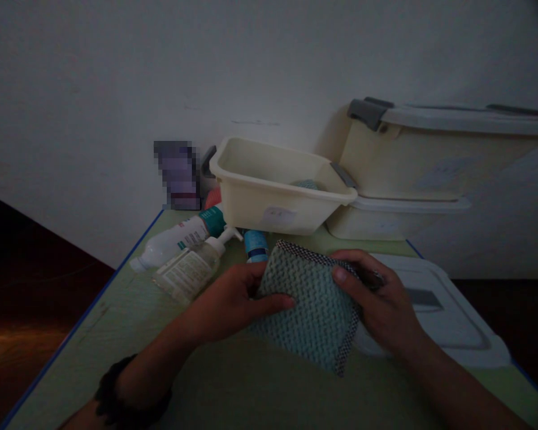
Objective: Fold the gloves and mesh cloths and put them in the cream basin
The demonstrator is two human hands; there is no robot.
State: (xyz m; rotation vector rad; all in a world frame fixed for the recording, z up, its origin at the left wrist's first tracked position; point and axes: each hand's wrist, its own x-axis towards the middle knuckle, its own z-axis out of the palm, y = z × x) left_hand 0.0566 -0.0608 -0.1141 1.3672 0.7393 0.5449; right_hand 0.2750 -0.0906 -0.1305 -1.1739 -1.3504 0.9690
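Between my two hands a blue-green woven scrubbing pad (305, 307) with a black-and-white checked edging is held tilted above the table. My left hand (246, 304) grips its left side, thumb on the front face and fingers behind it. At the upper right corner, my right hand (381, 298) pinches the pad with its thumb in front; the other fingers are partly hidden behind. Just beyond the pad stands a cream storage bin (251, 203) without a lid, with a similar blue-green piece (307, 184) inside it.
A clear pump bottle (190, 269) and a white bottle with a green end (179, 239) lie at the left. Near them is a blue container (255, 245). Lidded bins (430, 161) are stacked at the back right. A loose lid (457, 322) lies on the green table (94, 346).
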